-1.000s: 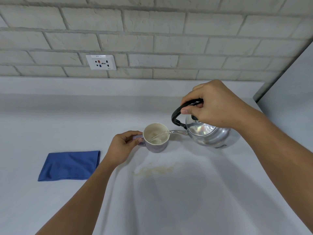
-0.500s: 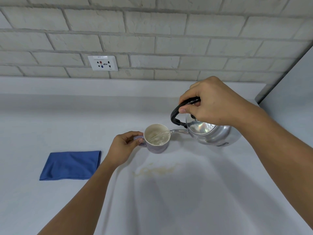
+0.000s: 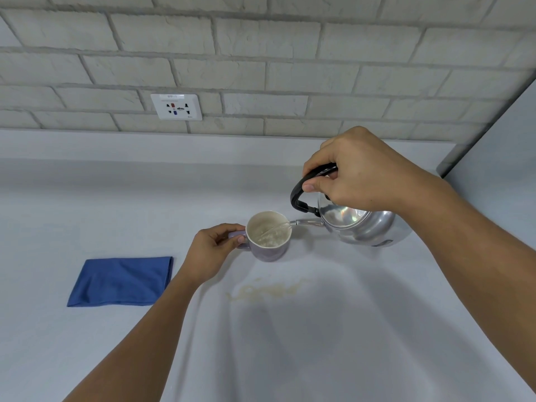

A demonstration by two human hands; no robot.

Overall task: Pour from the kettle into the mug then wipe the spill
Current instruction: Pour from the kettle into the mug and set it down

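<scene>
A shiny metal kettle (image 3: 361, 227) with a black handle is tilted to the left, and a thin stream runs from its spout into a lilac mug (image 3: 268, 250) standing on the pale counter (image 3: 348, 329). My right hand (image 3: 356, 172) grips the kettle's handle from above. My left hand (image 3: 213, 250) holds the mug's handle at its left side. A yellowish spill (image 3: 266, 290) lies on the counter just in front of the mug. A folded blue cloth (image 3: 121, 281) lies flat to the left of my left forearm.
A brick wall with a white socket plate (image 3: 176, 106) rises behind the counter's raised back ledge. A grey panel (image 3: 499, 158) closes off the right side.
The kettle keeps pouring and the liquid in the mug has risen a little. Both hands stay where they were.
</scene>
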